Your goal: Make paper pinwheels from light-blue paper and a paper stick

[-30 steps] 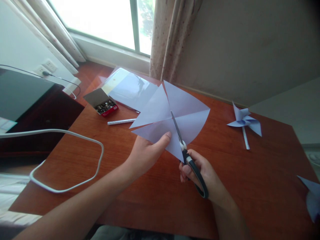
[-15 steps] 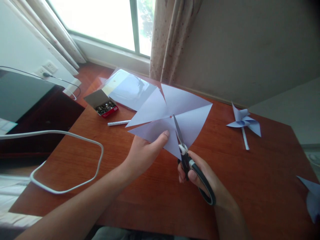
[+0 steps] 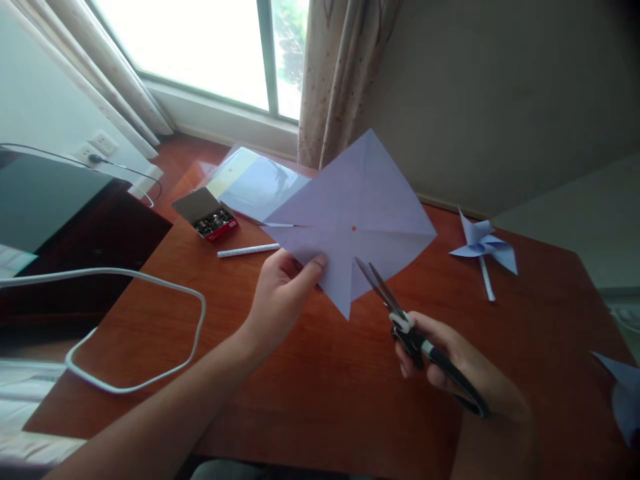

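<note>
The left hand (image 3: 275, 300) pinches paper (image 3: 357, 193), likely light and floppy, best held at that grip; right hand (image 3: 453, 343) holds scissors (image 3: 402, 323).

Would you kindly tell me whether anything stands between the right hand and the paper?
Only the scissors in the right hand, blades pointing towards the paper; nothing else visible stands between.

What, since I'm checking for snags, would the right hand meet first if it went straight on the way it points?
Likely the paper sheet: the scissors in the right hand point at it, though depth leaves unclear whether they touch it now.
</note>
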`<state>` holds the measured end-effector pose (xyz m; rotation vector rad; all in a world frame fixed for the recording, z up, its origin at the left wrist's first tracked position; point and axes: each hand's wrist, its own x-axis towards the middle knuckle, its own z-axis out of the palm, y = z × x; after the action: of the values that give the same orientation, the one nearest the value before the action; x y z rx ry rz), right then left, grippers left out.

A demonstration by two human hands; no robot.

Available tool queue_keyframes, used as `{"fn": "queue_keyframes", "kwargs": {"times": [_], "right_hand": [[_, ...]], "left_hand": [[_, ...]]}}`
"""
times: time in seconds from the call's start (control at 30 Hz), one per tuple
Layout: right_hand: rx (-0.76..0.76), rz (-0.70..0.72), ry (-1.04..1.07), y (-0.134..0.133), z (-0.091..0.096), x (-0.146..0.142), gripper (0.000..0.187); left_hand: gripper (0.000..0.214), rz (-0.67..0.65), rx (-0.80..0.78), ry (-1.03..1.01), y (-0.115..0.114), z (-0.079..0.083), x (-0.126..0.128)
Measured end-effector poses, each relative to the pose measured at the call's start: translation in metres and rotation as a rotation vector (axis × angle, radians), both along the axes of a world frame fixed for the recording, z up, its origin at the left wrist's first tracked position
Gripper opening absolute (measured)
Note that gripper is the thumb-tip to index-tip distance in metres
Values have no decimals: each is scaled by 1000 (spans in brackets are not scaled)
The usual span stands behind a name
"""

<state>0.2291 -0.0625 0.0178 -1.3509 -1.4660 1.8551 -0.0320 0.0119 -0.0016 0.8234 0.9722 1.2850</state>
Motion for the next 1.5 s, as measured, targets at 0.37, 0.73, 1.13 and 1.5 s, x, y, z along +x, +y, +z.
{"fn": "queue_keyframes", "kwargs": {"times": [0.37, 0.73, 1.13, 1.5], "right_hand": [[447, -451, 152, 1, -29, 24, 39], [161, -589, -20, 12, -21, -26, 36], [379, -1020, -30, 9, -42, -47, 33], [544, -1082, -329, 8, -37, -60, 34]], "left_hand": [[9, -117, -11, 12, 3, -1, -5], [23, -341, -286, -52, -4, 19, -5], [25, -169, -534, -363, 5, 4, 4], [22, -653, -58, 81, -34, -4, 30]]}}
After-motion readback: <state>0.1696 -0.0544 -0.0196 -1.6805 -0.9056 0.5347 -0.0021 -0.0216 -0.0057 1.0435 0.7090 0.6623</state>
